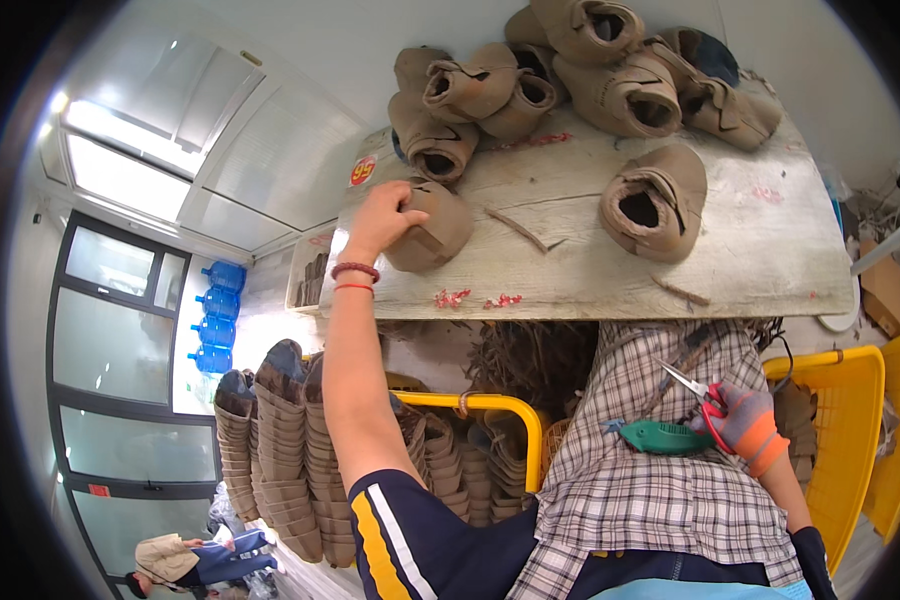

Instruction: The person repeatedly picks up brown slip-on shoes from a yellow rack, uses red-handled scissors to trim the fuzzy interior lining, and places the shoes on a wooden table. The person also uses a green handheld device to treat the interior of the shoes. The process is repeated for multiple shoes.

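My left hand [380,218] reaches across to the left part of the table, its fingers curled over the edge of a brown shoe upper [436,235]. In my right hand [752,420], which wears a grey and orange glove, is a pair of scissors [712,408] with red handles, the blades apart and pointing up and left over my lap. A green tool with a rounded body [660,438] lies beside the scissors at the same hand; whether the fingers also hold it is hidden. A single brown shoe upper [685,185] stands on the right half of the table.
More brown shoe uppers [635,100] are heaped along the table's far side [560,215]. Thin brown scraps [520,228] lie on it. Stacked uppers [285,450] and yellow baskets [830,385] flank my lap. Blue water bottles [215,330] and another person [175,560] appear far left.
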Demonstrator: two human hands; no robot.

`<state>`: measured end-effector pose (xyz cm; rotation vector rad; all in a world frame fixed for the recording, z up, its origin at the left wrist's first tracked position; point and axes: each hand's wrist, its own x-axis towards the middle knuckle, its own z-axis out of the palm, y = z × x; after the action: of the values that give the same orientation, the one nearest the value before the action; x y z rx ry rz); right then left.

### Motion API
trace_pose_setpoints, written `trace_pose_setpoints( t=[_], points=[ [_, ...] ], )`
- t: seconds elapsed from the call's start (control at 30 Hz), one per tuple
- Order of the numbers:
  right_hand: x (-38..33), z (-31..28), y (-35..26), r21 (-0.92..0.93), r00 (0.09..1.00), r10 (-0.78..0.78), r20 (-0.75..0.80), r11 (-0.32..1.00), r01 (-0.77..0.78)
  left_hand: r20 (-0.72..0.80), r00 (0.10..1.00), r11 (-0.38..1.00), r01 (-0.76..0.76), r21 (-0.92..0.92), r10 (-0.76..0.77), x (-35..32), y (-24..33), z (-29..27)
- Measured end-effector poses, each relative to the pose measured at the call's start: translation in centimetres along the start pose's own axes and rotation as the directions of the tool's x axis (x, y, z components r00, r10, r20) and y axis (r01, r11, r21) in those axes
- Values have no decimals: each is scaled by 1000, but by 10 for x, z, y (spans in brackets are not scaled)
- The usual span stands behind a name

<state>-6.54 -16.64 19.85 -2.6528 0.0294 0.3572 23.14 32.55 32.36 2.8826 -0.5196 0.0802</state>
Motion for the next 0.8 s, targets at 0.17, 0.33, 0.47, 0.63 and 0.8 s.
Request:
trace_pose_setpoints(
  t=[0.17, 0.33, 0.47, 0.63, 0.8],
  points=[
    [11, 5, 7, -35, 997, -35, -68, 999, 32, -284, 956, 926, 175, 335, -78, -8, 23, 15],
    [6, -4, 5, -21, 994, -35, -108, 999, 33, -192, 927, 946, 310, -92, -322, 4, -15, 16],
    [-3, -18, -11, 78, 991, -52, -125, 995, 62, -49, 945, 946, 319, -65, -322, 15, -56, 1],
    [-23, -11, 20, 249, 992, 67, -106, 968, -39, -605, 795, 910, 289, 298, -54, -9, 51, 19],
    [-28, 12, 60, 280, 976, 62, -211, 960, 0, -446, 836, 920, -386, -63, 320, -24, 196, 102]
  ],
)
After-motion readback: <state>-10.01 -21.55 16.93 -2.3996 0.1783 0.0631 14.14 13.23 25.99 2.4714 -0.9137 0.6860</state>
